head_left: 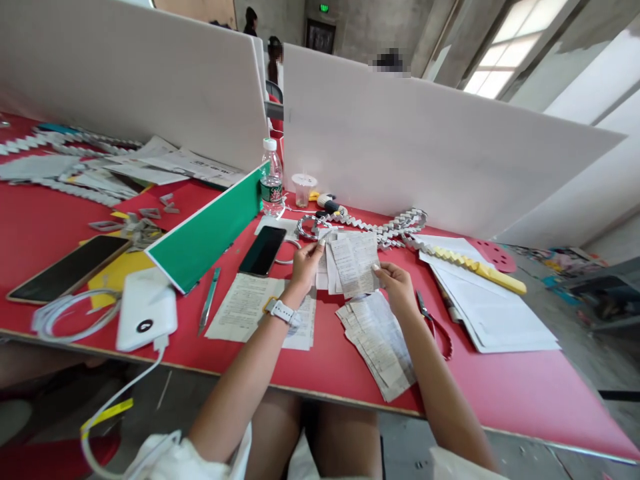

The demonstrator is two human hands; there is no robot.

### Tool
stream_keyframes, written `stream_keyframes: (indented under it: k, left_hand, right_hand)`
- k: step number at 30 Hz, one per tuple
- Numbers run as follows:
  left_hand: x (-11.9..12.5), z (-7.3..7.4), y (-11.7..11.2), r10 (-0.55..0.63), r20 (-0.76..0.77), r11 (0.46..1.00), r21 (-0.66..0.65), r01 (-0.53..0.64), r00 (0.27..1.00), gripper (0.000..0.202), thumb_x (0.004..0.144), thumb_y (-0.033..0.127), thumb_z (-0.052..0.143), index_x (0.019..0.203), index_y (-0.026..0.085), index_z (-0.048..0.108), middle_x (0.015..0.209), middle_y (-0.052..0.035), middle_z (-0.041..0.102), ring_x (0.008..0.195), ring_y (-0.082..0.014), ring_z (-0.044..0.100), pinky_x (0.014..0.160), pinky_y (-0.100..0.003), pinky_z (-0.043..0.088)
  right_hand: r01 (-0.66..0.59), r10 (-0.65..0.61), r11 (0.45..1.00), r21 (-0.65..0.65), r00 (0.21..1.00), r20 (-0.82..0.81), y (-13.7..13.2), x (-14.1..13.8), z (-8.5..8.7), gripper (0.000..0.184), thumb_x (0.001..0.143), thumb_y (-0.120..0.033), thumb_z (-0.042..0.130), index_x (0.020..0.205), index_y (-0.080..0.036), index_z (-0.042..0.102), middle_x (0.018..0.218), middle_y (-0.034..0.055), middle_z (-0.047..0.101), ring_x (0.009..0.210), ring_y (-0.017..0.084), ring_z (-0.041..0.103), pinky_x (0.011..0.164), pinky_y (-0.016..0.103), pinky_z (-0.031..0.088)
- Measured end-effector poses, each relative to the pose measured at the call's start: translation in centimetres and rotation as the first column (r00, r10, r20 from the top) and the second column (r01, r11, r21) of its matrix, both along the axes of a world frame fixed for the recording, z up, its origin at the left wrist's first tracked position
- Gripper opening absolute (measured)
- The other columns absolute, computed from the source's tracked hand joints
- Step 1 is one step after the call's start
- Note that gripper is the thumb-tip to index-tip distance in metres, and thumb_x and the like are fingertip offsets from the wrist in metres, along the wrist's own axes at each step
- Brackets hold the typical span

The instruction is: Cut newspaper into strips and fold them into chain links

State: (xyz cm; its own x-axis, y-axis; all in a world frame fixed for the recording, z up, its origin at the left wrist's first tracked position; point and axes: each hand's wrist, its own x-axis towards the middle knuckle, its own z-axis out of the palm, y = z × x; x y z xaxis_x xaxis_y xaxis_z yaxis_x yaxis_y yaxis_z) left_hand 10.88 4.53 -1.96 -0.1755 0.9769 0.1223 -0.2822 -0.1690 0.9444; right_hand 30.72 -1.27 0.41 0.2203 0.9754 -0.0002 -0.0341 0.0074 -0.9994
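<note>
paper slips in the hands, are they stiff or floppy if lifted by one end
The paper slips look thin, so probably floppy and light; the left hand and right hand each hold a side. The pile on the table is fanned, so likely scatters when pushed.

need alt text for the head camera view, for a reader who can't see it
The left hand, with a white wristwatch, and the right hand hold a small printed sheet above a red table. A stack of similar sheets lies on the table by the right forearm, and a black phone, a water bottle and white dividers are beyond.
</note>
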Motion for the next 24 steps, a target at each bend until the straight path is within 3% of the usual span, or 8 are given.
stream_keyframes:
  k: [4,11,24]
  left_hand:
    - [-0.2,-0.3,0.1,0.054,-0.131,0.997,0.067,-0.045,0.99,0.033,0.072,0.045,0.066,0.082,0.014,0.072,0.073,-0.0036,0.067,0.07,-0.0159,0.055,0.067,-0.026,0.041]
    - [-0.3,-0.3,-0.1,0.11,-0.23,0.99,0.108,-0.087,0.967,0.036,0.075,0.048,0.062,0.081,0.014,0.072,0.066,-0.0011,0.063,0.065,-0.0142,0.052,0.063,-0.024,0.039]
    - [0.0,-1.1,0.2,0.099,-0.203,0.994,0.07,-0.086,0.974,0.036,0.077,0.05,0.06,0.077,0.015,0.068,0.064,-0.0006,0.058,0.063,-0.0127,0.048,0.061,-0.024,0.037]
  right_hand:
    - [0.046,-0.046,0.999,0.012,0.999,-0.015,0.1,0.2,-0.2,0.037,0.055,-0.044,0.079,0.078,-0.017,0.069,0.069,0.0026,0.069,0.054,0.013,0.057,0.053,0.026,0.043]
    - [0.086,-0.087,0.995,0.044,0.996,0.025,-0.1,-0.1,-0.6,0.037,0.059,-0.048,0.075,0.076,-0.017,0.066,0.06,-0.0002,0.064,0.049,0.012,0.053,0.048,0.024,0.039]
    - [0.085,-0.084,0.995,0.055,0.996,-0.008,-0.1,-0.2,-0.9,0.032,0.06,-0.043,0.076,0.076,-0.017,0.066,0.062,-0.0002,0.064,0.053,0.012,0.055,0.051,0.024,0.042]
